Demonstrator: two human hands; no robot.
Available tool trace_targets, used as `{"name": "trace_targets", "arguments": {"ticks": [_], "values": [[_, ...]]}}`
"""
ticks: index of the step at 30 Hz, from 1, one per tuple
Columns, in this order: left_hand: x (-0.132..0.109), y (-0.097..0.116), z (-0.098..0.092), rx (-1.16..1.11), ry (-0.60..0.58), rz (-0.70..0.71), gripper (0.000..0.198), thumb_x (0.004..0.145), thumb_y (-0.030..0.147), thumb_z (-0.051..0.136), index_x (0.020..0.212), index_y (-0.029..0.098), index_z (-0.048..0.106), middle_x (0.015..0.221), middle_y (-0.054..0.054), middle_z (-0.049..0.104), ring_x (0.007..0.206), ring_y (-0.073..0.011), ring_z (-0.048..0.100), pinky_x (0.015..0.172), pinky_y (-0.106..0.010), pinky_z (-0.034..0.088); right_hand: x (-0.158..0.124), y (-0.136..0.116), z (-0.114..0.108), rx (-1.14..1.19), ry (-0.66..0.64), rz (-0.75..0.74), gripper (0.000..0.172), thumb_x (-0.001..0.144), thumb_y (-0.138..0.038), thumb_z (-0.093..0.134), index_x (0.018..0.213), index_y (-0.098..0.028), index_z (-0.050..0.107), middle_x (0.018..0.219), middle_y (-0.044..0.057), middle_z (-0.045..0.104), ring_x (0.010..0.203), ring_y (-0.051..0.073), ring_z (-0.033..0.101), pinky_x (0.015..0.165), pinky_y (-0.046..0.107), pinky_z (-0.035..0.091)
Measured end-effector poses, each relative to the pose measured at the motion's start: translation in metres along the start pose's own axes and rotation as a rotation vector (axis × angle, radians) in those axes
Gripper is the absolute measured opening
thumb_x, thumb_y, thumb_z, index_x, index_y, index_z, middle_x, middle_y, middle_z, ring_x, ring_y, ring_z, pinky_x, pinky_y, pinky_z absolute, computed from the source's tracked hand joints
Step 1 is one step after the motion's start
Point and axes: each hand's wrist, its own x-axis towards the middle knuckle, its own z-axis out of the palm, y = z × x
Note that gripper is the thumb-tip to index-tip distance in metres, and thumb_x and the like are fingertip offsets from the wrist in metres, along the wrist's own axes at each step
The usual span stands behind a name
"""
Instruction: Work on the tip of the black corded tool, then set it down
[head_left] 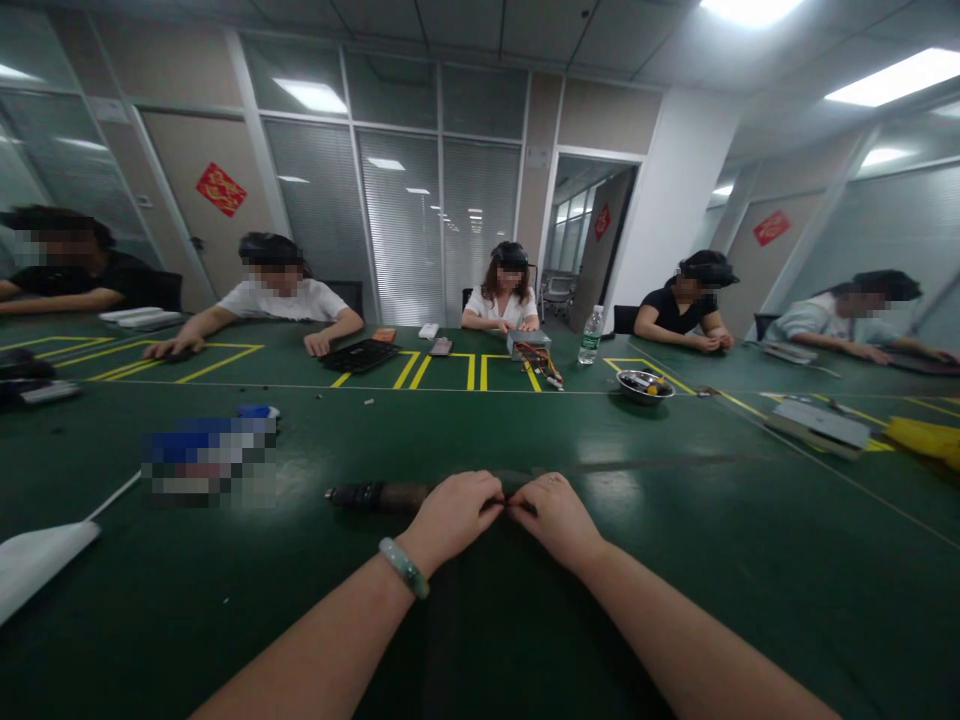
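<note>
A long dark tube-like thing (403, 497) lies across the table in front of me, with a black ridged left end and a small shiny tip. Its exact kind I cannot make out. My left hand (457, 510), below a green bangle (403, 568) on the wrist, rests over its right part with the fingers closed. Close beside it, my right hand (553, 515) has its fingers curled and pinched. The fingertips of both hands nearly meet at the dark thing. What lies between them is mostly hidden.
Across the green table (300, 620) several people sit working. Farther off stand a water bottle (590, 337), a metal bowl (645, 387) of small parts and a metal box (529, 346) with wires. A blurred-out blue and white item (210, 450) lies left; a pale case (817, 427) lies right.
</note>
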Motion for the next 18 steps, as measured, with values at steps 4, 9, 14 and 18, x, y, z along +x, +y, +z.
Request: {"name": "trace_targets", "arguments": {"ticks": [4, 9, 14, 18], "values": [[-0.0002, -0.0030, 0.0027, -0.027, 0.019, 0.014, 0.007, 0.086, 0.026, 0.055, 0.090, 0.021, 0.060, 0.092, -0.001, 0.060, 0.086, -0.0166, 0.055, 0.077, -0.029, 0.041, -0.0007, -0.0001, 0.0004, 0.038, -0.004, 0.029, 0.009, 0.086, -0.025, 0.059, 0.085, -0.022, 0.067, 0.083, -0.001, 0.068, 0.085, 0.016, 0.060, 0.089, 0.033, 0.031], [-0.0014, -0.0027, 0.0017, -0.037, 0.022, 0.014, 0.007, 0.086, 0.026, 0.054, 0.089, 0.021, 0.059, 0.091, -0.001, 0.060, 0.085, -0.0167, 0.056, 0.076, -0.030, 0.041, -0.0005, -0.0012, 0.0008, 0.075, -0.008, 0.070, 0.009, 0.085, -0.027, 0.060, 0.082, -0.022, 0.067, 0.082, -0.001, 0.068, 0.082, 0.015, 0.060, 0.088, 0.033, 0.032], [-0.0022, -0.0011, 0.0009, -0.002, 0.011, 0.000, 0.007, 0.086, 0.024, 0.053, 0.088, 0.021, 0.059, 0.091, -0.002, 0.059, 0.086, -0.0175, 0.055, 0.076, -0.031, 0.041, 0.0002, -0.0017, 0.0018, 0.094, 0.011, 0.117, 0.008, 0.083, -0.027, 0.061, 0.082, -0.023, 0.067, 0.080, -0.003, 0.067, 0.079, 0.014, 0.060, 0.085, 0.031, 0.034], [-0.0021, 0.0004, 0.0025, 0.021, 0.025, -0.005, 0.006, 0.085, 0.024, 0.053, 0.087, 0.021, 0.058, 0.090, -0.001, 0.059, 0.084, -0.0174, 0.055, 0.076, -0.031, 0.040, 0.0008, -0.0014, 0.0023, 0.120, 0.008, 0.146, 0.010, 0.084, -0.029, 0.059, 0.083, -0.024, 0.067, 0.081, -0.004, 0.068, 0.078, 0.014, 0.060, 0.083, 0.030, 0.035]]}}
